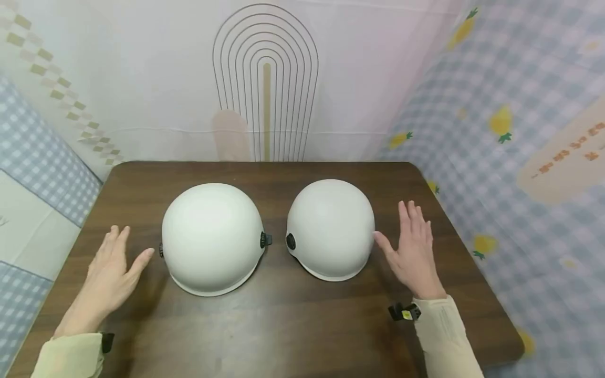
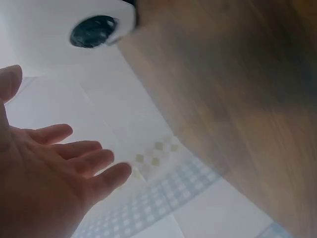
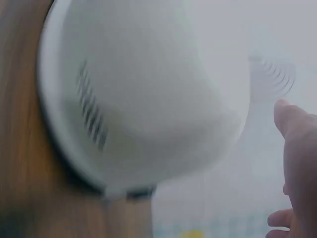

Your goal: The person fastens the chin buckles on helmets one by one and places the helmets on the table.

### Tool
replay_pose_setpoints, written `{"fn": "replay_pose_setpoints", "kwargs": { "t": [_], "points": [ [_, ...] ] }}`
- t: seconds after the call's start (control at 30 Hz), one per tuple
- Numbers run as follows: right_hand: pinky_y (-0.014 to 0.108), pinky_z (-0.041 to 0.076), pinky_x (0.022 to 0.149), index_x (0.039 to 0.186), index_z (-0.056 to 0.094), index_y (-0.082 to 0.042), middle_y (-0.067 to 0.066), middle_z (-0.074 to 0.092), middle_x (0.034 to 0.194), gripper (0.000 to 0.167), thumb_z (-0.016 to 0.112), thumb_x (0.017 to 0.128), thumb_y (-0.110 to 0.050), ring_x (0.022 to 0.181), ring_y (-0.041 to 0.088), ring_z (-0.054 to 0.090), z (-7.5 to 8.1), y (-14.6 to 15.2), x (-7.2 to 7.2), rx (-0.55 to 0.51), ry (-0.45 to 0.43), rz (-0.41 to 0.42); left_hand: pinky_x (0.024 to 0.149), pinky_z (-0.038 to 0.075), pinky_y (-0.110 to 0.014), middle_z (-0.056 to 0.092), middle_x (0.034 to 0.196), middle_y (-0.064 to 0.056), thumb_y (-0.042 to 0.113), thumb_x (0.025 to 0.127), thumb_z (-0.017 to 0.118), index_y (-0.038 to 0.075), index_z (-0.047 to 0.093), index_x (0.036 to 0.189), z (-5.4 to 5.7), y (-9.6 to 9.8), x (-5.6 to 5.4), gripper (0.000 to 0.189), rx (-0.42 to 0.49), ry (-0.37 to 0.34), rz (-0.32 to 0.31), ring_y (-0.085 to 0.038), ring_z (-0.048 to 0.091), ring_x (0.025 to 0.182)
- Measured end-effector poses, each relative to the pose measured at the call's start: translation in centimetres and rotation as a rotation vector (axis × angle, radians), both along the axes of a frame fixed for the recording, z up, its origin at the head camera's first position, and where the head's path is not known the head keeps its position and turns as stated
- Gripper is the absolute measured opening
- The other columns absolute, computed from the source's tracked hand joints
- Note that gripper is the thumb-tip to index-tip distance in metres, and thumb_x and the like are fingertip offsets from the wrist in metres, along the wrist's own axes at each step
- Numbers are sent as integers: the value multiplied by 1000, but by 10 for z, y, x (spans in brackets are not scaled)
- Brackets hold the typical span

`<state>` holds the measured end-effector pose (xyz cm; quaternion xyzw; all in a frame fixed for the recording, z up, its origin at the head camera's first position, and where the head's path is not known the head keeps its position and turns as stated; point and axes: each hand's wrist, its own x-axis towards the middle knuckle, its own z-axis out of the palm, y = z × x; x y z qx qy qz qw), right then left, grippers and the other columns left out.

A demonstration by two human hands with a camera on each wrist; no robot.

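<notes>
Left helmet (image 1: 211, 239) is positioned beside left hand (image 1: 106, 278), right helmet (image 1: 332, 229) beside right hand (image 1: 415, 258); thumbs are spread apart from fingers.

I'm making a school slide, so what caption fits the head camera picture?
Two white helmets sit side by side on a brown wood-grain table between a person's left hand and right hand.

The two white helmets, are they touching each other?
No, in the head view a strip of brown tabletop shows between the bigger-looking left helmet and the right helmet.
</notes>
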<state>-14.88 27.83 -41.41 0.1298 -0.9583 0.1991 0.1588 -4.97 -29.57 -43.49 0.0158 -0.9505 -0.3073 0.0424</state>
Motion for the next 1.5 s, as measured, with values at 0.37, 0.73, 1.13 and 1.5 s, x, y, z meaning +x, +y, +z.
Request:
{"fn": "replay_pose_setpoints", "kwargs": {
  "t": [0.37,0.73,1.13,1.5],
  "points": [
    [63,17,109,155,20,-10,18,21,157,90,65,88,-51,143,38,19,3,-70,17,-107,138,193,103,13,-71,-1,159,-24,43,104,40,7,2,156,14,65,-7,74,268,-38,-6,-50,5,141],
    [55,20,111,154,20,-3,21,19,156,91,53,92,-61,143,38,19,-10,-136,37,-68,131,458,103,18,-70,6,160,-20,52,100,42,11,3,157,9,89,-10,80,318,-98,13,-47,10,142],
    [58,27,108,155,8,-1,19,-2,160,105,62,87,-60,146,35,8,-19,-197,31,-108,78,556,101,21,-71,3,162,-12,52,96,54,25,-1,157,11,99,-21,87,328,-35,13,-42,12,144],
    [59,24,109,156,-8,-20,6,-12,161,110,59,83,-69,147,27,1,-34,-220,13,-286,-138,363,101,20,-72,-1,162,-7,50,94,59,38,-2,155,4,104,-33,87,337,9,-17,-40,9,145]
  ]
}}
